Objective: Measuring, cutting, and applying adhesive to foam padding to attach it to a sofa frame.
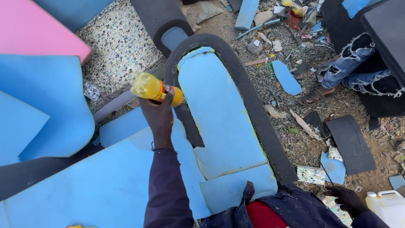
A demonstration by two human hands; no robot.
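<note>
The left hand point(158, 116) is clenched around a yellow bottle point(154, 88), holding it on its side over the near-left edge of an arched blue foam piece point(219, 122). A dark grey foam strip point(253, 97) runs around that arch. The right hand point(346, 198) hangs low at the near right, its fingers loosely curled and grasping nothing, just beside a white plastic jug point(388, 207). A large blue foam slab point(101, 185) lies near left, a pink foam sheet point(29, 29) far left. At the far right, another person's sandalled foot point(318, 95) rests on littered gravel ground point(295, 143)
</note>
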